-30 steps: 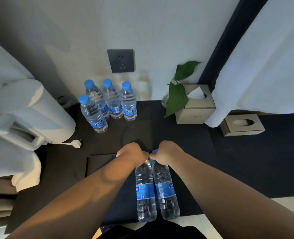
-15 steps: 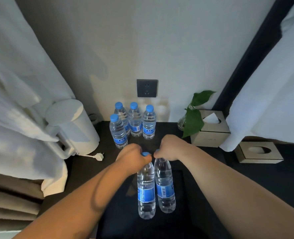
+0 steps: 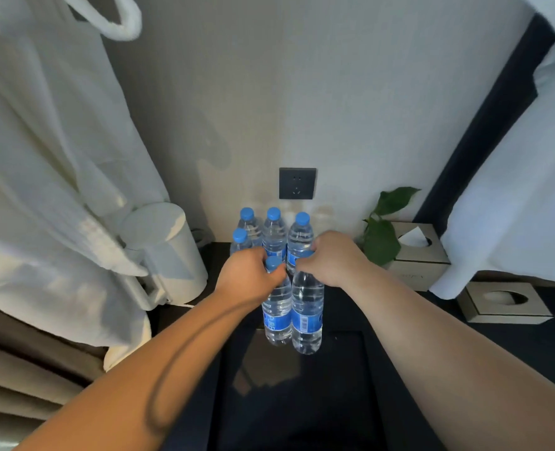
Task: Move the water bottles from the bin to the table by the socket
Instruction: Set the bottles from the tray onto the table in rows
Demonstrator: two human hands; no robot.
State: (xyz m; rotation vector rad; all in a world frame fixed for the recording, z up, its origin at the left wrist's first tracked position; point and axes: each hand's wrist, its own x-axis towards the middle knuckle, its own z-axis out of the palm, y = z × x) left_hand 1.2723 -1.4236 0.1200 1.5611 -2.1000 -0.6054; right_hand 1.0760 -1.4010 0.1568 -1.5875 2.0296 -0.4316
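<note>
My left hand (image 3: 248, 276) grips a clear water bottle (image 3: 276, 315) by its neck, just under the blue cap. Beside it, my right hand (image 3: 329, 258) grips a second bottle (image 3: 307, 317) the same way. Both bottles hang upright, side by side, over the dark table (image 3: 383, 320). Right behind them several more blue-capped bottles (image 3: 274, 234) stand in a cluster on the table, below the dark wall socket (image 3: 297, 183). The bin is not in view.
A white kettle (image 3: 168, 252) stands at the left with its cord on the table. White bathrobes (image 3: 48, 177) hang left and right. A leafy plant (image 3: 381, 236) and a tissue box (image 3: 417, 252) sit right of the bottles, another box (image 3: 503, 302) farther right.
Both hands have carried their bottles forward and up toward the standing cluster by the socket. My view has tilted up, showing more wall and robe.
</note>
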